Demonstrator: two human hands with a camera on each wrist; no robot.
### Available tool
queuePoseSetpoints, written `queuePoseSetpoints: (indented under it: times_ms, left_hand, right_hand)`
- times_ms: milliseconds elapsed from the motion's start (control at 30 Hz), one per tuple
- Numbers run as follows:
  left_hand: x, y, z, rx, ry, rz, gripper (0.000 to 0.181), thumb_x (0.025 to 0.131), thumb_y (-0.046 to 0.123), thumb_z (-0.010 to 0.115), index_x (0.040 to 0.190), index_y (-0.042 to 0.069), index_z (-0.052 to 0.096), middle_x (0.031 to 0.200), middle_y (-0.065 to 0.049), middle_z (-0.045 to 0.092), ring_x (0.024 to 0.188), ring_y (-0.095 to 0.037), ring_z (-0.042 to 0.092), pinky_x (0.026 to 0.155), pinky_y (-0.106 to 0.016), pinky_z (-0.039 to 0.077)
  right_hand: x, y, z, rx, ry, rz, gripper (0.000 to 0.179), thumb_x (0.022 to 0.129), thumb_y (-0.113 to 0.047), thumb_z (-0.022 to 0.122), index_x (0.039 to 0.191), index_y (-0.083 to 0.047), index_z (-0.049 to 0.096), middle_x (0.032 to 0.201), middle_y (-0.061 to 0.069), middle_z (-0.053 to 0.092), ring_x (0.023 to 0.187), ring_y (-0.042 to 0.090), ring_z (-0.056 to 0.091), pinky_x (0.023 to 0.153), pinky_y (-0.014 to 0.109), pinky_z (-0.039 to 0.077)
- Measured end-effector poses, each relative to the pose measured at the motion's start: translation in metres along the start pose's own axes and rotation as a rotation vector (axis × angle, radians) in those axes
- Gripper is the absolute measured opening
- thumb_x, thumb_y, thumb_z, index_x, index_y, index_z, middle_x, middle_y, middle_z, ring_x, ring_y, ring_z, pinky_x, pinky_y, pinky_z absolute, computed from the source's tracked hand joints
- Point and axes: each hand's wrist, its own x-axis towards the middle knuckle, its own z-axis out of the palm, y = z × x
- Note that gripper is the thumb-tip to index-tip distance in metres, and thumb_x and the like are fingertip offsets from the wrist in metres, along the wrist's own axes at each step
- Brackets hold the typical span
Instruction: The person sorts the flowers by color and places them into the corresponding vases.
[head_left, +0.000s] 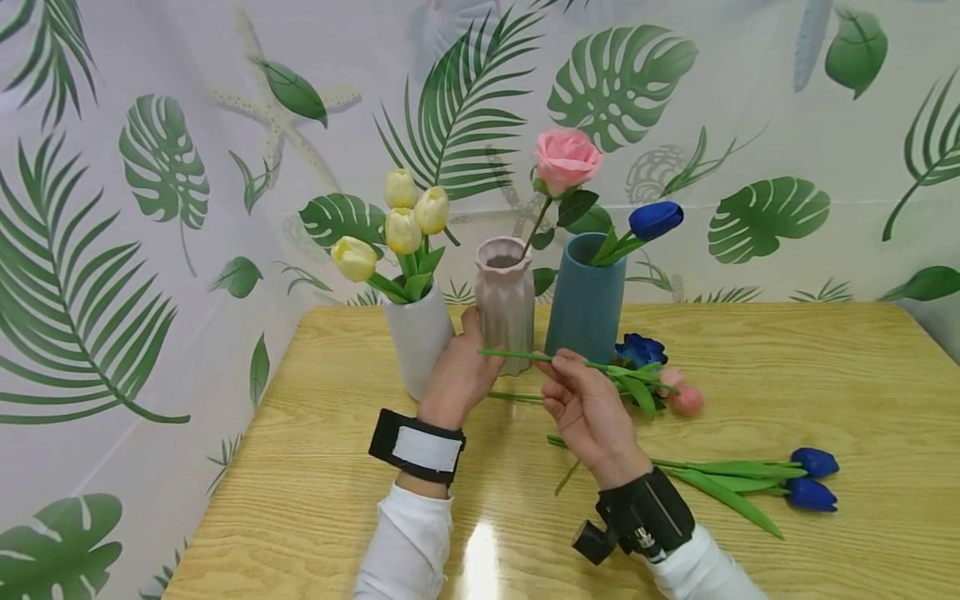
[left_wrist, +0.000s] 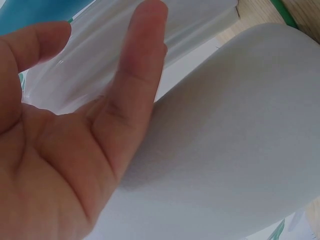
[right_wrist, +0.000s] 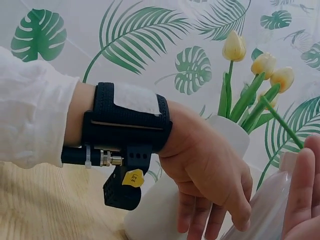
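Note:
My right hand (head_left: 592, 417) pinches the green stem (head_left: 510, 356) of an artificial flower between thumb and fingers. Its leaves (head_left: 637, 390) point right toward pink blooms (head_left: 686, 400), apparently tulips; which bloom belongs to this stem is hard to tell. Between the white vase (head_left: 414, 350) and the ribbed pinkish vase (head_left: 506, 312) lies my left hand (head_left: 461, 375). In the left wrist view its fingers (left_wrist: 135, 65) are extended beside the white vase, in front of the pinkish one; contact is unclear. A pink rose (head_left: 567, 161) leans in the pinkish vase.
Yellow tulips (head_left: 402, 231) fill the white vase. A blue tulip (head_left: 656, 220) leans from the teal vase (head_left: 587, 300). On the wooden table (head_left: 825, 375) lie a dark blue flower (head_left: 641, 350) and blue tulips (head_left: 812, 493). A leaf-printed cloth (head_left: 247, 167) hangs behind.

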Motion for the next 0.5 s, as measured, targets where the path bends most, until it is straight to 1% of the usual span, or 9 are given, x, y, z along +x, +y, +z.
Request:
queuePoseSetpoints:
  times_ms: [33, 133, 200, 267, 300, 367, 467, 500]
  left_hand:
    - [0.000, 0.000, 0.000, 0.000, 0.009, 0.015, 0.060, 0.100, 0.018, 0.055, 0.144, -0.011, 0.026, 0.073, -0.021, 0.067, 0.053, -0.027, 0.066, 0.042, -0.032, 0.045]
    - [-0.001, 0.000, -0.001, 0.010, 0.040, 0.058, 0.058, 0.099, 0.016, 0.058, 0.141, -0.013, 0.029, 0.068, -0.021, 0.065, 0.051, -0.028, 0.065, 0.040, -0.032, 0.045]
    - [-0.002, 0.000, -0.001, 0.041, 0.055, 0.086, 0.058, 0.099, 0.016, 0.059, 0.139, -0.014, 0.031, 0.066, -0.020, 0.064, 0.048, -0.028, 0.064, 0.039, -0.032, 0.044]
    - [-0.002, -0.001, 0.000, 0.046, 0.061, 0.084, 0.059, 0.097, 0.014, 0.060, 0.139, -0.014, 0.030, 0.064, -0.018, 0.063, 0.046, -0.026, 0.062, 0.037, -0.030, 0.042]
    - [-0.002, -0.001, 0.000, 0.051, 0.061, 0.081, 0.059, 0.098, 0.014, 0.060, 0.140, -0.014, 0.030, 0.063, -0.018, 0.063, 0.045, -0.026, 0.062, 0.036, -0.030, 0.041]
    - [-0.001, -0.001, 0.000, 0.050, 0.052, 0.066, 0.059, 0.098, 0.014, 0.059, 0.141, -0.013, 0.030, 0.063, -0.018, 0.063, 0.044, -0.025, 0.060, 0.036, -0.029, 0.040]
    - [-0.001, 0.000, -0.001, 0.016, 0.021, 0.017, 0.060, 0.098, 0.015, 0.058, 0.143, -0.010, 0.028, 0.067, -0.020, 0.064, 0.047, -0.027, 0.062, 0.038, -0.030, 0.041]
    - [-0.001, 0.001, -0.001, 0.011, 0.011, 0.002, 0.060, 0.098, 0.016, 0.058, 0.144, -0.010, 0.028, 0.069, -0.020, 0.065, 0.048, -0.027, 0.063, 0.039, -0.031, 0.042]
  right_hand:
    - [-0.001, 0.000, 0.000, 0.009, -0.038, -0.017, 0.020, 0.107, -0.011, 0.041, 0.104, -0.016, 0.060, 0.100, 0.001, 0.072, 0.068, 0.004, 0.067, 0.065, 0.015, 0.052]
    - [-0.003, 0.002, 0.000, 0.001, -0.130, -0.064, 0.022, 0.107, -0.011, 0.041, 0.105, -0.016, 0.062, 0.103, 0.001, 0.071, 0.070, 0.006, 0.068, 0.067, 0.017, 0.053]
    - [-0.004, 0.004, 0.002, -0.007, -0.164, -0.097, 0.021, 0.108, -0.013, 0.041, 0.107, -0.016, 0.062, 0.104, 0.001, 0.072, 0.071, 0.008, 0.069, 0.068, 0.019, 0.054]
    - [-0.006, 0.006, 0.004, -0.038, -0.175, -0.137, 0.021, 0.108, -0.016, 0.041, 0.109, -0.014, 0.061, 0.106, 0.001, 0.072, 0.072, 0.009, 0.069, 0.069, 0.020, 0.055]
    - [-0.007, 0.007, 0.006, -0.065, -0.169, -0.162, 0.021, 0.109, -0.017, 0.040, 0.110, -0.013, 0.060, 0.107, 0.001, 0.072, 0.072, 0.009, 0.069, 0.069, 0.021, 0.055]
    - [-0.008, 0.009, 0.009, -0.138, -0.130, -0.216, 0.019, 0.109, -0.019, 0.040, 0.112, -0.011, 0.057, 0.108, 0.001, 0.071, 0.070, 0.010, 0.069, 0.069, 0.022, 0.056]
    - [-0.011, 0.014, 0.014, -0.298, -0.042, -0.316, 0.020, 0.108, -0.021, 0.044, 0.117, -0.005, 0.052, 0.108, 0.000, 0.071, 0.067, 0.011, 0.069, 0.067, 0.026, 0.057]
    - [-0.011, 0.015, 0.015, -0.364, -0.015, -0.359, 0.022, 0.107, -0.021, 0.046, 0.119, -0.003, 0.051, 0.103, 0.000, 0.072, 0.066, 0.011, 0.069, 0.066, 0.027, 0.057]
